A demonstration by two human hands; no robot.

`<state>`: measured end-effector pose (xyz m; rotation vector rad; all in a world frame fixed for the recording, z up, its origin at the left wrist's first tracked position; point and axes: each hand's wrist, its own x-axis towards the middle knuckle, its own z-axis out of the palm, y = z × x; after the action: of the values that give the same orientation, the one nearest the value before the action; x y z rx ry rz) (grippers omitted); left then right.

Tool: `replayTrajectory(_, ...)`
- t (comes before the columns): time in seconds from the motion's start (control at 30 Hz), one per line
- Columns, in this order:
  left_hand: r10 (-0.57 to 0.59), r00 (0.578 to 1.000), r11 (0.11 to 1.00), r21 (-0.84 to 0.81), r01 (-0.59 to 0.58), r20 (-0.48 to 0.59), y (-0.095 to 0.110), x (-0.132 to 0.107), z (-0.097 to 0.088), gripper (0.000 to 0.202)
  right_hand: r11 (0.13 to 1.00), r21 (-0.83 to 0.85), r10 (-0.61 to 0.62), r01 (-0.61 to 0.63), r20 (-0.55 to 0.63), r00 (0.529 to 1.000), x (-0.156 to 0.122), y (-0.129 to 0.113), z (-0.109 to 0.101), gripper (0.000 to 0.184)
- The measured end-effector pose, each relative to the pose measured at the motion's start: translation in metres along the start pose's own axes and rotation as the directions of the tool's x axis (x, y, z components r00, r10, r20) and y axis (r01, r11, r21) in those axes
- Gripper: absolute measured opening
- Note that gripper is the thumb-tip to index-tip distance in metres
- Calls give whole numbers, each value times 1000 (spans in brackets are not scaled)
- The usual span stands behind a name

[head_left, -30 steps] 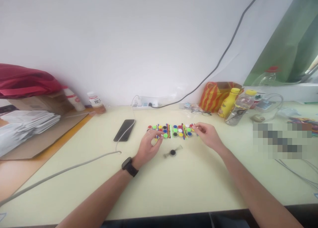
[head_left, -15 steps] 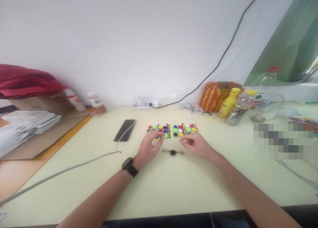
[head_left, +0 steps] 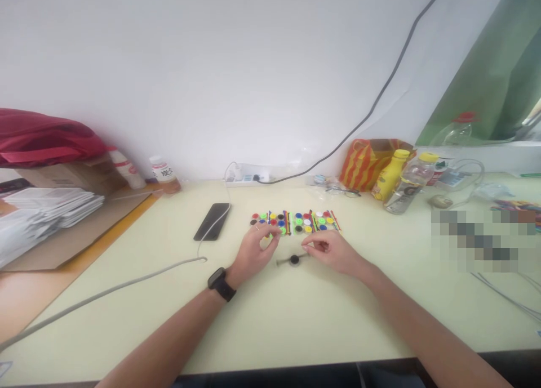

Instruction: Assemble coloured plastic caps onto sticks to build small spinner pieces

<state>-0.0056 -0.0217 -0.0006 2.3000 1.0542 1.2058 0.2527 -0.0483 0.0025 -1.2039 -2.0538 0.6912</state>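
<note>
My left hand [head_left: 257, 248], with a ring and a black watch [head_left: 222, 284] on the wrist, hovers at the near edge of several small coloured discs [head_left: 298, 222] laid in rows. Its thumb and index finger are curved and slightly apart, with nothing visible between them. My right hand [head_left: 333, 252] is closed in a pinch just in front of the rows; anything at its fingertips is too small to make out. Below the fingertips lies a round black piece [head_left: 295, 259] on a thin grey strip. The right hand partly covers the strip's right end. Thin coloured sticks [head_left: 288, 222] stand between the groups of discs.
A black phone [head_left: 212, 222] with a white cable lies to the left. Against the wall is a power strip [head_left: 249, 174]. Toward the right stand a striped bag [head_left: 359, 165], a yellow bottle [head_left: 391, 175] and a clear bottle [head_left: 412, 188]. White boxes [head_left: 51, 205] are stacked at left.
My right hand has shifted slightly left and down, over the right end of the grey strip, uncovering more discs at the right. My left hand has hardly moved.
</note>
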Motion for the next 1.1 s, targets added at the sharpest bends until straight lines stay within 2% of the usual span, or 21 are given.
replayTrajectory(0.17,0,1000,1000,3,0,17,0,0,0,14,999,31,-30,29,14,999,-1,-4,3,20)
replayTrajectory(0.4,3,999,1000,3,-3,32,0,-1,1,15,999,19,-42,41,100,994,-4,-10,11,21)
replayTrajectory(1.1,6,999,1000,7,-7,47,0,-1,2,15,995,-69,-58,66,116,992,-5,-11,13,19)
